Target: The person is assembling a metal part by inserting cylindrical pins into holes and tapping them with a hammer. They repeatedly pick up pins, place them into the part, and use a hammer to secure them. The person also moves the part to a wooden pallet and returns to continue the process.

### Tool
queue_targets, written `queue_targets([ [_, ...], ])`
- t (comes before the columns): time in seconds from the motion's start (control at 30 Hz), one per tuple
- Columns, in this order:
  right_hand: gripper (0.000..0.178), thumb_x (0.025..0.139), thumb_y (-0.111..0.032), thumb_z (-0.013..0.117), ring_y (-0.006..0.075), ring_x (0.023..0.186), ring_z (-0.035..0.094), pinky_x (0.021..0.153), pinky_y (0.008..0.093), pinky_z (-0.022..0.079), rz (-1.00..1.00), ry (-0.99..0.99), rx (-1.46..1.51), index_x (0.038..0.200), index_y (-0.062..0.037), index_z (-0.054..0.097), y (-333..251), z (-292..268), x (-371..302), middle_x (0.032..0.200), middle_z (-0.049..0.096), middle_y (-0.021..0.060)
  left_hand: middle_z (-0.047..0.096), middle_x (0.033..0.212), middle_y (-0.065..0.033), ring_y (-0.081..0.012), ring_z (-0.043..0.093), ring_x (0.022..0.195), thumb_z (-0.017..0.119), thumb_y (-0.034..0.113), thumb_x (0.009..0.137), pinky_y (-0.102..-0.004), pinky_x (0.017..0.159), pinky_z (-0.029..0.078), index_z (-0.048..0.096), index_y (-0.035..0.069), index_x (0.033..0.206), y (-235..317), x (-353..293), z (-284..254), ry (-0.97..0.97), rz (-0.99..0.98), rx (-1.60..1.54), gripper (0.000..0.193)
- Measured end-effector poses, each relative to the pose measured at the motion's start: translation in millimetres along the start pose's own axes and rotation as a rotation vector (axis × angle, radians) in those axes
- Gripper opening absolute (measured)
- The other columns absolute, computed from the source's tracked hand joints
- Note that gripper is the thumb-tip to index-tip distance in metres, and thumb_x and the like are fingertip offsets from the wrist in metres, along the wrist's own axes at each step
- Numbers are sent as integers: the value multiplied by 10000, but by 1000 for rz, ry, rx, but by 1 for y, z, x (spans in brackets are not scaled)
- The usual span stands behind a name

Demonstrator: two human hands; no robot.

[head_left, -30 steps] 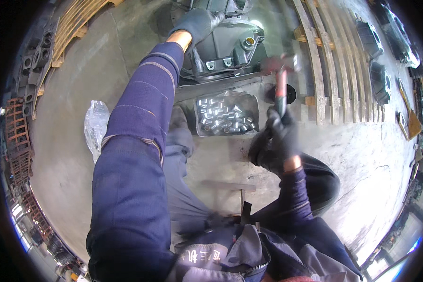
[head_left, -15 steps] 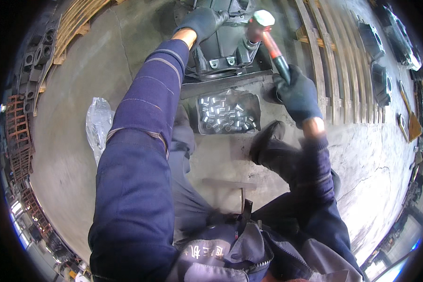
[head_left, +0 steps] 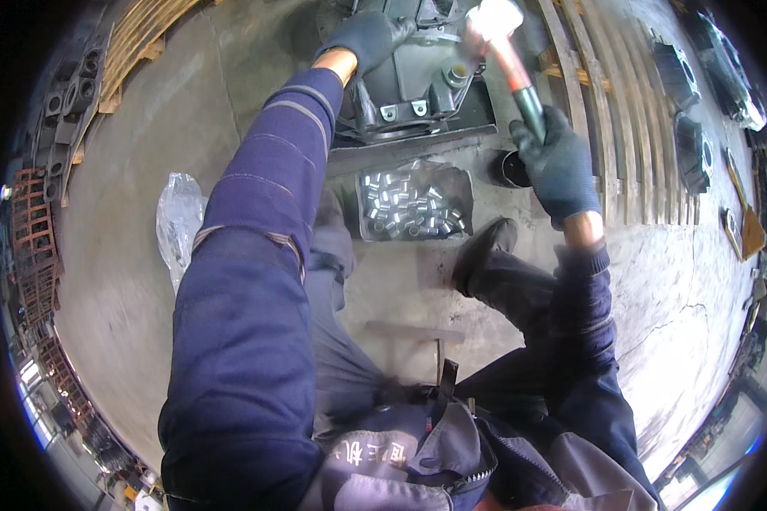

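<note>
Head view looked straight down over my chest and legs to the concrete floor (head_left: 145, 153). My left arm was stretched far forward, sleeve running up the middle of the picture, and my gloved left hand (head_left: 362, 38) lay on top of the dark grey metal housing (head_left: 418, 85) at the far edge, fingers curled over its upper part; how firmly they closed on it I could not tell. My right arm was bent at the elbow and raised, and my gloved right hand (head_left: 558, 162) was clamped around the dark lower grip of the hammer (head_left: 507, 55). Its red-and-black handle slanted up and to the left, and its pale, blurred head sat just above the housing's right side, near my left hand. Between the housing and my dark shoe (head_left: 481, 251) lay an open bag of small silver cylinders (head_left: 413, 204). A crumpled clear plastic bag (head_left: 179, 221) lay to my left, and wooden pallet slats (head_left: 605, 128) ran beside my right hand.
</note>
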State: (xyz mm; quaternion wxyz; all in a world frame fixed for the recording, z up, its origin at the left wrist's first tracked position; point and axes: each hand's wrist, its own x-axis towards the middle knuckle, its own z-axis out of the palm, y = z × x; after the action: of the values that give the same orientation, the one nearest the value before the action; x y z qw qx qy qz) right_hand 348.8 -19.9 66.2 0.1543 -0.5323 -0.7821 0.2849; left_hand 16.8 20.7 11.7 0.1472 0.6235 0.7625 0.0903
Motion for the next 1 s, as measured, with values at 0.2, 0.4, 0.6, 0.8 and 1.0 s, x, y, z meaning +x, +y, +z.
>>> queue_targets([
  [0.2, 374, 952, -349, 670, 461, 877, 712, 758, 507, 567, -48, 12, -182, 1162, -39, 660, -3, 24, 2, 890, 719, 274, 719, 996, -287, -438, 706, 966, 437, 595, 1024, -515, 893, 511, 763, 6, 1006, -2, -1, 14, 343, 122, -42, 673],
  [0.4, 254, 937, -158, 709, 118, 739, 629, 652, 288, 495, 193, -143, 596, 1116, 18, 671, 33, 86, -80, 805, 684, 53, 714, 1009, -306, -465, 697, 996, 452, 533, 1044, -517, 917, 513, 759, -38, 973, -6, 14, 13, 91, -7, 69, 652],
  [0.6, 195, 933, -252, 713, 87, 510, 513, 422, 290, 396, 936, -497, 1062, 1011, -100, 618, 77, 231, -182, 709, 576, -5, 698, 936, -325, -476, 702, 910, 451, 529, 1045, -531, 840, 513, 748, -59, 910, -11, 21, 15, 118, 31, 62, 672],
  [0.8, 334, 914, -308, 725, 220, 652, 648, 581, 400, 522, 874, -448, 736, 1095, -34, 663, 108, 275, -170, 799, 678, 85, 701, 907, -316, -468, 700, 870, 447, 524, 1049, -537, 819, 509, 743, -58, 885, -10, 14, 12, 135, 66, 10, 673],
  [1.0, 397, 847, -213, 728, 382, 1050, 700, 887, 500, 552, 354, -108, -86, 1231, -117, 687, 144, 294, -84, 1082, 729, 176, 705, 918, -304, -460, 700, 859, 482, 484, 1042, -517, 796, 519, 757, -29, 895, -3, 8, 9, 157, 66, 15, 601],
])
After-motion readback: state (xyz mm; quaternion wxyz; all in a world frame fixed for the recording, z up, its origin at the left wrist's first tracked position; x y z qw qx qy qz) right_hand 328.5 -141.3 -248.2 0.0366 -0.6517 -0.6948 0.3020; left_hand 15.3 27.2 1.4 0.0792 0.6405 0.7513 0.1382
